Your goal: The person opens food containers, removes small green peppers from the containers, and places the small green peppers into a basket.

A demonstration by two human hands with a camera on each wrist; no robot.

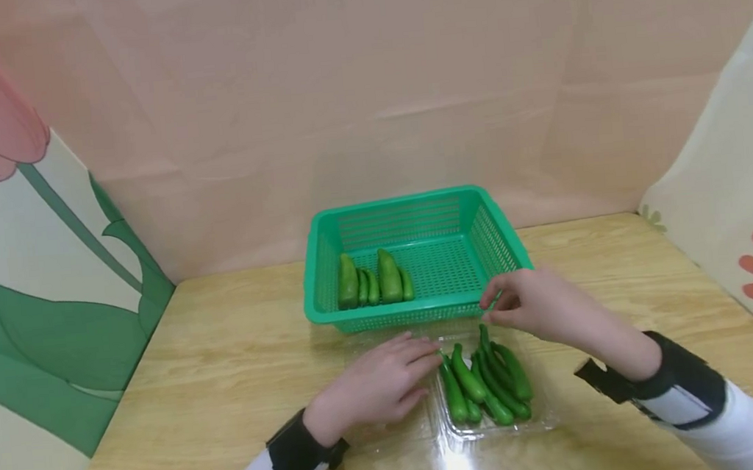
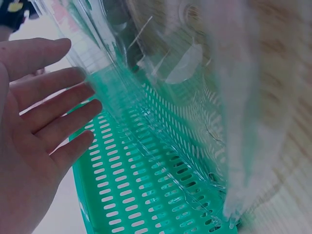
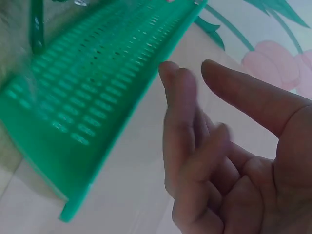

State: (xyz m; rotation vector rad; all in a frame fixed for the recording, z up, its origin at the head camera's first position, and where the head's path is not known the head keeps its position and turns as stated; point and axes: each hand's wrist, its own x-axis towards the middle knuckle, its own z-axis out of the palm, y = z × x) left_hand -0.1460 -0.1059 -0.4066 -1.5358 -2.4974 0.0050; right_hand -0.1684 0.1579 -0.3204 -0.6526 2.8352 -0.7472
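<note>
Several long, slightly curved green vegetables (image 1: 494, 381), like peppers or small cucumbers, lie in a clear plastic box (image 1: 542, 422) in the head view. My left hand (image 1: 378, 382) is at the box's left side, over its clear lid; the fingertips reach the nearest vegetable. In the left wrist view, its fingers (image 2: 63, 117) are extended and grip nothing. Above the box's far right part, by the basket's front rim, hovers my right hand (image 1: 534, 300). The right wrist view shows its fingers (image 3: 180, 136) bent loosely, thumb apart, nothing between them.
Behind the box stands a green perforated basket (image 1: 415, 309). Several green vegetables (image 1: 389, 277), some thick and some slim, stand in a row at its left. A wooden table (image 1: 226, 350) lies beneath, with a pink cloth backdrop (image 1: 366, 103) behind and patterned panels at both sides.
</note>
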